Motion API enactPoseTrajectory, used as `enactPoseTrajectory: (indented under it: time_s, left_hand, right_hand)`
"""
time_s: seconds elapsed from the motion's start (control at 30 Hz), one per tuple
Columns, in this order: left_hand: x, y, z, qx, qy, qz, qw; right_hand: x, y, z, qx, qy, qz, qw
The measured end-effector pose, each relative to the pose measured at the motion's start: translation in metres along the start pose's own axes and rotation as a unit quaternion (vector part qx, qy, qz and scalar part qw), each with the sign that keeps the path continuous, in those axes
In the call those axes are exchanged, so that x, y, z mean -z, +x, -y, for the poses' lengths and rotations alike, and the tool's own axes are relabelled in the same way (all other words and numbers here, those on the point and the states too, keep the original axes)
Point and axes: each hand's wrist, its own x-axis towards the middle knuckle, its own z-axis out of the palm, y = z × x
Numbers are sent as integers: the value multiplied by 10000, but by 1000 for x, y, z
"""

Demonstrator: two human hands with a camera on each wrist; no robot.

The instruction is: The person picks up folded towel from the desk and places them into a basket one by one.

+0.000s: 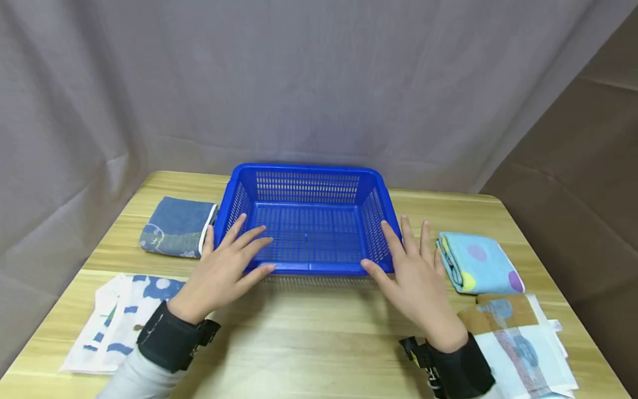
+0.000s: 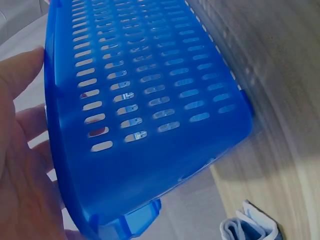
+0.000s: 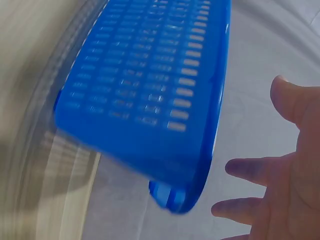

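A blue plastic basket (image 1: 309, 269) with slotted walls stands at the back middle of the wooden table, nothing inside it. My left hand (image 1: 224, 271) is spread over its near left corner; in the left wrist view the fingers (image 2: 32, 122) lie close along the rim, and contact is hard to tell. Over the near right corner, my right hand (image 1: 416, 277) has its fingers spread too. The right wrist view shows a gap between that hand (image 3: 280, 165) and the basket wall (image 3: 135, 110). Neither hand grips anything.
Left of the basket lies a folded dark blue cloth (image 1: 174, 221), with a white and blue patterned cloth (image 1: 119, 321) nearer. On the right are a folded light blue dotted cloth (image 1: 478, 263) and a brown and white cloth (image 1: 528, 343). A grey curtain (image 1: 309, 83) hangs behind the table.
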Motion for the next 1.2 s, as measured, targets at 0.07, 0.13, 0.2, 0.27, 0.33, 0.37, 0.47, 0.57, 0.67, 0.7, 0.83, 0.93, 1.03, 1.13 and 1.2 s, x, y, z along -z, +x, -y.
enactPoseTrajectory:
  time_s: [0.07, 0.13, 0.2, 0.27, 0.33, 0.37, 0.47, 0.57, 0.67, 0.7, 0.83, 0.93, 1.03, 1.13, 1.2]
  left_hand:
    - [-1, 0, 0, -94, -37, -51, 9999]
    - [-2, -1, 1, -201, -105, -81, 9997]
    - [-3, -2, 2, -339, -189, -93, 9992]
    - [-4, -3, 4, -600, -299, -121, 9977]
    - [-5, -3, 5, -910, -391, -192, 9949]
    - [-6, -3, 6, -1064, -406, -251, 9932]
    - [-6, -4, 9, -1405, -414, -396, 9884]
    - [-6, -5, 10, -1491, -396, -516, 9867]
    - [-6, -7, 11, -1550, -425, -589, 9852]
    - [-6, -8, 11, -1565, -438, -614, 9848]
    - [-3, -13, 15, -1500, -408, -639, 9858]
    - [-1, -17, 19, -1421, -367, -673, 9869]
    - [0, -19, 21, -1407, -323, -717, 9869]
    - [0, -19, 23, -1447, -289, -752, 9862]
    - [0, -19, 24, -1457, -289, -780, 9858]
  right_hand:
    - [2, -2, -5, -53, -22, -25, 10000]
    - [4, -4, -10, -100, -62, -44, 9999]
    - [6, -7, -16, -178, -75, -22, 9998]
    - [9, -11, -22, -265, -111, 11, 9996]
    - [13, -14, -29, -304, -170, 3, 9994]
    - [15, -16, -32, -329, -205, 18, 9992]
    - [24, -20, -44, -390, -359, -10, 9986]
    - [34, -25, -59, -510, -429, -11, 9978]
    - [43, -33, -80, -703, -373, -13, 9968]
    - [46, -36, -89, -768, -322, -7, 9965]
    - [52, -50, -124, -1074, -136, 39, 9941]
    - [57, -62, -149, -1380, -140, 138, 9902]
    - [58, -74, -173, -1610, -160, 286, 9864]
    - [56, -84, -196, -1711, -162, 407, 9843]
    - [56, -89, -208, -2004, -105, 652, 9775]
